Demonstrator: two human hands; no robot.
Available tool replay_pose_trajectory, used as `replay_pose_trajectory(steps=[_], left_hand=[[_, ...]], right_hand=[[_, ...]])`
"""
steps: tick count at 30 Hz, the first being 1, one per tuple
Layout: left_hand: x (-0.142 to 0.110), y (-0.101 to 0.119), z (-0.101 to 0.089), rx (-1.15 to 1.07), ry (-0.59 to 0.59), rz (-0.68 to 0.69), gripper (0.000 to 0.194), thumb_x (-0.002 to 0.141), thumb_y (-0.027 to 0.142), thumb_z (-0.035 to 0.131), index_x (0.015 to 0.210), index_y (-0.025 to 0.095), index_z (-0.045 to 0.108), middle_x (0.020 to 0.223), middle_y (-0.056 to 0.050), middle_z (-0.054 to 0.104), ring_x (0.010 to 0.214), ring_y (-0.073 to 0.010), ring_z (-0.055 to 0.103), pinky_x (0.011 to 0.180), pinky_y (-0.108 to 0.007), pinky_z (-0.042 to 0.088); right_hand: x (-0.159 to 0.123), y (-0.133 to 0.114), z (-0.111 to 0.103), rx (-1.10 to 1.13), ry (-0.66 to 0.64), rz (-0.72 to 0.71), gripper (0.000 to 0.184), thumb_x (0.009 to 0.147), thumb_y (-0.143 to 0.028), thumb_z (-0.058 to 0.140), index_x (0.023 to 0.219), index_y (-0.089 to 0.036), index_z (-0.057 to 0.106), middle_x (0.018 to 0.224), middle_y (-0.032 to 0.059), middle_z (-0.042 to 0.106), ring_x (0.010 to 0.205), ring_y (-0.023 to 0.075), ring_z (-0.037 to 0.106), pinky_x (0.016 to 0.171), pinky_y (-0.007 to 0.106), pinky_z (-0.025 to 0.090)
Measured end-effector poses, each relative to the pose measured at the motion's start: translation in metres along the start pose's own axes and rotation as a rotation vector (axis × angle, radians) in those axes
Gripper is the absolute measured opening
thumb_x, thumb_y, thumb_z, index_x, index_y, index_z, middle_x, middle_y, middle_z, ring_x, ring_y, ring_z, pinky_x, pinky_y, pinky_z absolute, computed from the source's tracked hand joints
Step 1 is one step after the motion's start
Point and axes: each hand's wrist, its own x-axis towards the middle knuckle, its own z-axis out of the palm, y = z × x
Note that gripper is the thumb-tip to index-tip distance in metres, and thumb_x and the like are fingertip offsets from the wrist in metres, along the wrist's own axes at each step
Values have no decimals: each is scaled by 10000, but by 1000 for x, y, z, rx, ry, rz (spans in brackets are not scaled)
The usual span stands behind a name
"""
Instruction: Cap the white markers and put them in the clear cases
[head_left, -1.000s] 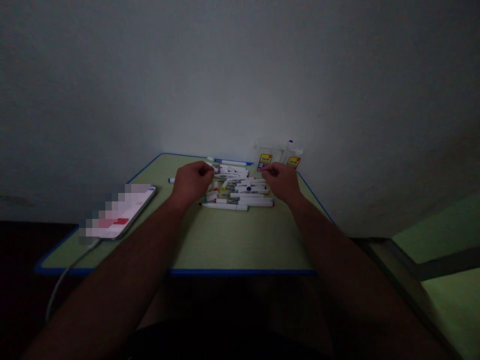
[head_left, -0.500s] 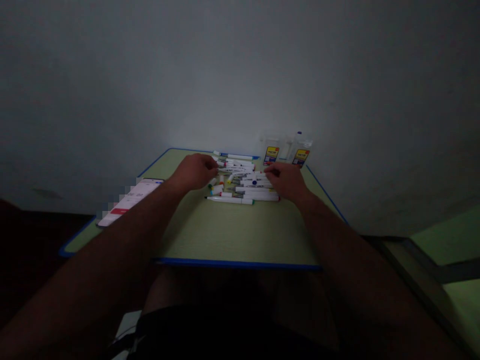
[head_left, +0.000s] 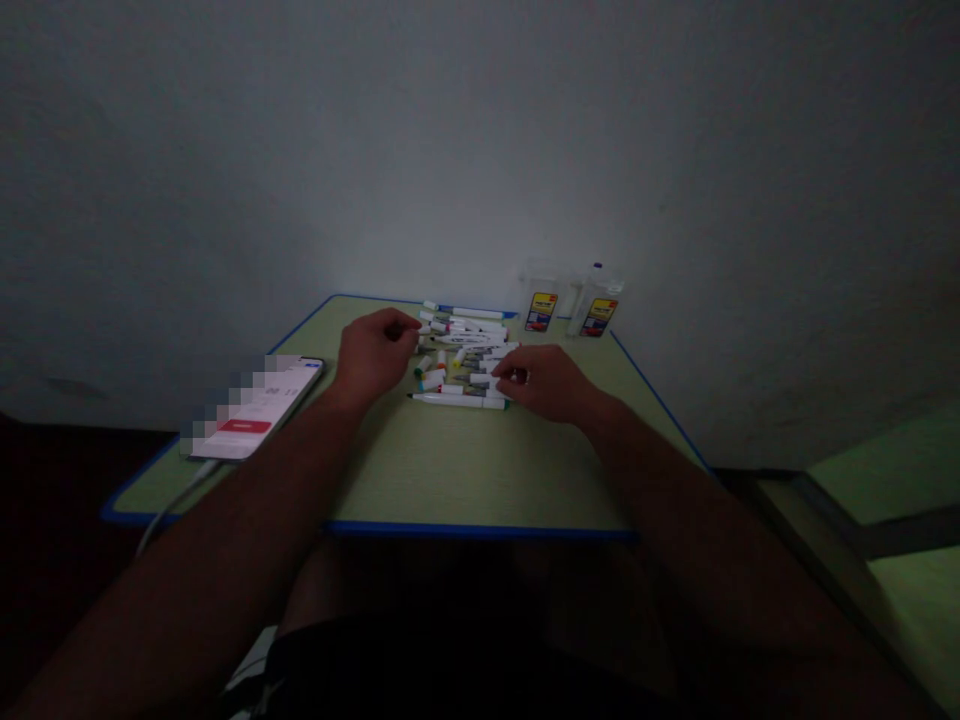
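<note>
White markers [head_left: 457,401] and loose caps [head_left: 432,381] lie in a heap on the pale green table [head_left: 450,470]. Just left of the heap, my left hand [head_left: 375,352] has thumb and fingertips pinched together; whatever is between them is too dark and small to make out. My right hand [head_left: 551,382] reaches over the heap's right side. Its thumb and fingers close around the back end of an uncapped marker [head_left: 481,379] with a grey tip section, and the palm hides other marker ends.
Two clear plastic marker cases [head_left: 541,311] with yellow labels stand at the back right, by the wall [head_left: 480,150]. A lone marker [head_left: 478,313] lies along the back edge. On the left rests a phone [head_left: 259,410] with a white cable [head_left: 176,497] running off the table.
My right hand has moved left and nearer to me, from the upper right of the heap onto a marker lower down. My left hand has drawn slightly left, away from the heap.
</note>
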Motion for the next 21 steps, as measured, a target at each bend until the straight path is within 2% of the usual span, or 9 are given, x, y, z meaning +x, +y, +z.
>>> replay_pose_trajectory(steps=[8, 14, 21], left_hand=[[-1, 1, 1, -1, 18, -29, 226, 822, 254, 632, 972, 187, 787, 943, -71, 796, 828, -207, 697, 822, -326, 538], [1, -4, 4, -13, 42, -2, 218, 816, 253, 636, 948, 170, 788, 915, -81, 790, 808, -209, 698, 809, -336, 535], [1, -2, 2, -20, 50, -34, 213, 815, 265, 640, 938, 166, 782, 911, -77, 789, 808, -209, 697, 808, -333, 532]], right_hand=[[0, -10, 9, -84, -183, -99, 176, 842, -263, 698, 993, -222, 779, 945, 33, 766, 838, 179, 646, 743, 283, 401], [-1, -14, 7, -63, -234, -88, 160, 806, -244, 714, 954, -225, 774, 890, 5, 764, 800, 167, 647, 709, 271, 378], [-2, -20, 8, -93, -266, -78, 235, 819, -341, 746, 1028, -237, 772, 975, 20, 775, 867, 191, 666, 715, 278, 384]])
